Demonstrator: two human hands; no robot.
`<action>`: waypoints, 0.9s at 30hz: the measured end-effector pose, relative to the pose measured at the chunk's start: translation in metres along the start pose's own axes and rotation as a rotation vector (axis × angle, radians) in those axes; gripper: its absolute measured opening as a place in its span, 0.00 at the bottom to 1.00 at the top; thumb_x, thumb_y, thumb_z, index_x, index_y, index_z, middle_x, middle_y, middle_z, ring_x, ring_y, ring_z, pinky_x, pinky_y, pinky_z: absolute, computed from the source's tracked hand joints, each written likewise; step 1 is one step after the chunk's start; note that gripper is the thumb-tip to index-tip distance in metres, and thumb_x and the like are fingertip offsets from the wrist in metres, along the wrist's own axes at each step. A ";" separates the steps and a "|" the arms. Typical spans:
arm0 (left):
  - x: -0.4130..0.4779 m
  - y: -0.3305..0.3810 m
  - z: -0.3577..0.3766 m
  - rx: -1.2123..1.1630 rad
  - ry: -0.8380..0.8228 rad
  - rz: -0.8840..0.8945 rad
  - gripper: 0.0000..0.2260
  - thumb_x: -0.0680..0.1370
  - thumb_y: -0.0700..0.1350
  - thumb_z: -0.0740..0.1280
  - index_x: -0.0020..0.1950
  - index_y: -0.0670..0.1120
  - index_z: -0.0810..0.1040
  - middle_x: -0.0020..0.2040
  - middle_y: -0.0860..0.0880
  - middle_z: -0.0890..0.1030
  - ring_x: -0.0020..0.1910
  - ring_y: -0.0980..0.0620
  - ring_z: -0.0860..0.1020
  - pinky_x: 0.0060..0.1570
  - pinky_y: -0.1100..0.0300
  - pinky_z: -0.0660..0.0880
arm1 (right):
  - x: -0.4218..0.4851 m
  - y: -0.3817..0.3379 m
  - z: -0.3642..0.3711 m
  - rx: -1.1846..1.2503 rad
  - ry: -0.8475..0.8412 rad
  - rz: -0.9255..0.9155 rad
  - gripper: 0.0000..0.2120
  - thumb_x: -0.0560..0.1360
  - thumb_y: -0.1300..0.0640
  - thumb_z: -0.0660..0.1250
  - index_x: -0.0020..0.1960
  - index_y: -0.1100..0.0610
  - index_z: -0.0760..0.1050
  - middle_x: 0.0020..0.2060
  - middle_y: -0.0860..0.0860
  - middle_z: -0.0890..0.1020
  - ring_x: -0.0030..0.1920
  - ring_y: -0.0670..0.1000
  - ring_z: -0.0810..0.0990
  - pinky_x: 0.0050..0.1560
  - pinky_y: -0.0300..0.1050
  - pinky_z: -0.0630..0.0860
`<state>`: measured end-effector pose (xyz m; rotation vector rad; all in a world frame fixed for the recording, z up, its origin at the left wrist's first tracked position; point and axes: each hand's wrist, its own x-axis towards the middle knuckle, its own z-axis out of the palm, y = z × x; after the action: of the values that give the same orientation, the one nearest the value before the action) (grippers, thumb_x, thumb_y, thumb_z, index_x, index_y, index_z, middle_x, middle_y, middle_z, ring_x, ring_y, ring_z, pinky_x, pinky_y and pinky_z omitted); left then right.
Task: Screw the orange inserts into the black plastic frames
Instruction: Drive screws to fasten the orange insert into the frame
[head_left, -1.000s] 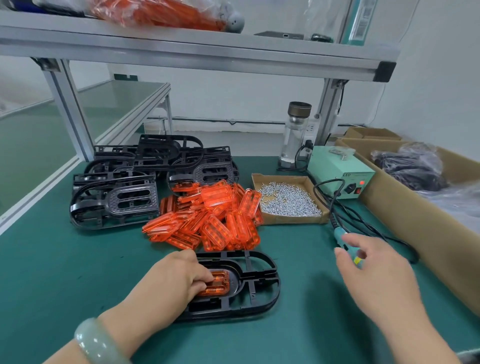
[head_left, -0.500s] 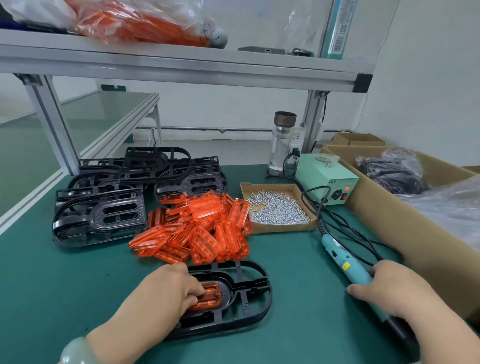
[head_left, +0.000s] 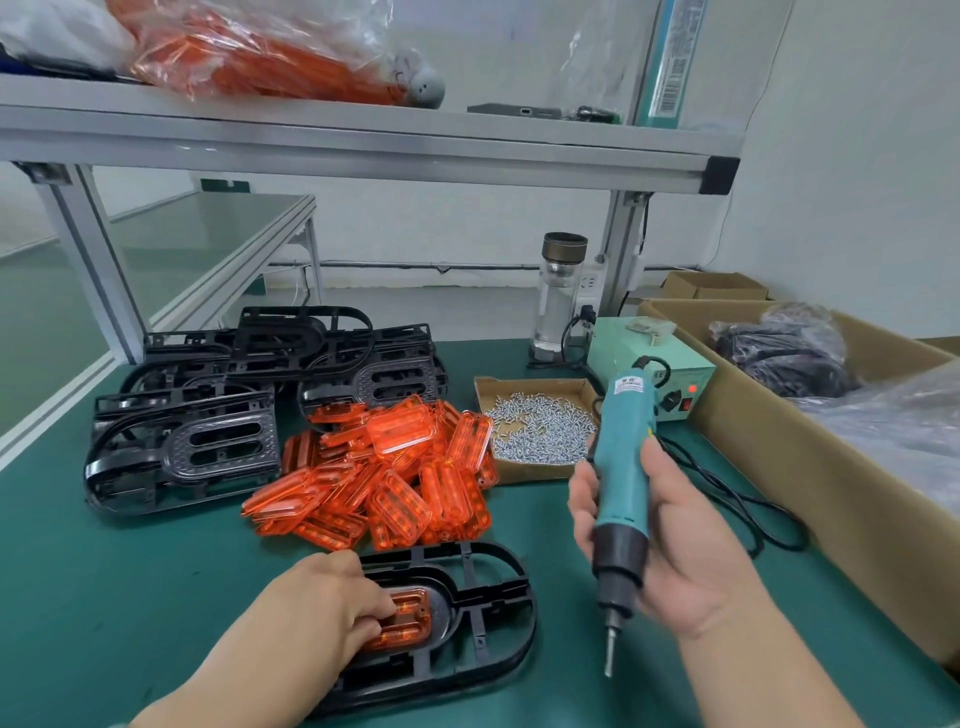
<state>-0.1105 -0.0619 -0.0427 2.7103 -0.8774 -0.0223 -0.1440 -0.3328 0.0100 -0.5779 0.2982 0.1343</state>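
A black plastic frame (head_left: 485, 618) lies flat on the green mat near me, with an orange insert (head_left: 408, 621) seated in its left recess. My left hand (head_left: 317, 616) rests on the frame and its fingertips press on the insert. My right hand (head_left: 670, 540) grips a teal electric screwdriver (head_left: 621, 467) upright above the mat to the right of the frame, bit pointing down. A heap of loose orange inserts (head_left: 395, 478) lies behind the frame. Stacked black frames (head_left: 218, 410) sit at the back left.
A cardboard tray of small silver screws (head_left: 540, 428) sits behind the screwdriver, beside a green power supply (head_left: 670, 374) and a glass bottle (head_left: 558, 296). The black cable (head_left: 748, 509) trails on the mat. A large cardboard box (head_left: 810, 467) lines the right. A metal shelf (head_left: 363, 150) hangs overhead.
My right hand has taken the screwdriver off the mat and lifted it upright, bit down, to the right of the frame. My left hand stays on the insert.
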 end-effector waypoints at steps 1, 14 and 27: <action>0.000 0.000 0.000 0.006 -0.005 -0.003 0.11 0.80 0.54 0.59 0.61 0.64 0.75 0.52 0.59 0.70 0.49 0.63 0.67 0.48 0.75 0.62 | 0.004 0.004 0.002 0.041 -0.036 0.006 0.22 0.68 0.43 0.66 0.53 0.60 0.75 0.37 0.55 0.82 0.30 0.51 0.82 0.27 0.44 0.80; 0.006 0.004 -0.015 0.022 -0.126 -0.014 0.10 0.78 0.56 0.62 0.58 0.62 0.77 0.50 0.62 0.71 0.49 0.65 0.72 0.51 0.74 0.66 | 0.055 0.020 0.004 0.291 -0.482 -0.006 0.35 0.54 0.55 0.86 0.59 0.61 0.79 0.36 0.51 0.83 0.29 0.46 0.82 0.31 0.40 0.81; 0.133 0.049 -0.044 -0.120 0.276 0.052 0.11 0.79 0.47 0.60 0.58 0.54 0.79 0.53 0.58 0.81 0.52 0.61 0.77 0.52 0.69 0.69 | 0.071 0.006 -0.014 0.222 -0.355 -0.135 0.28 0.72 0.43 0.64 0.63 0.63 0.72 0.32 0.50 0.73 0.25 0.45 0.72 0.28 0.40 0.75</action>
<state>-0.0262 -0.1647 0.0227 2.4995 -0.8340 0.2933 -0.0817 -0.3328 -0.0267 -0.3438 -0.0713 0.0706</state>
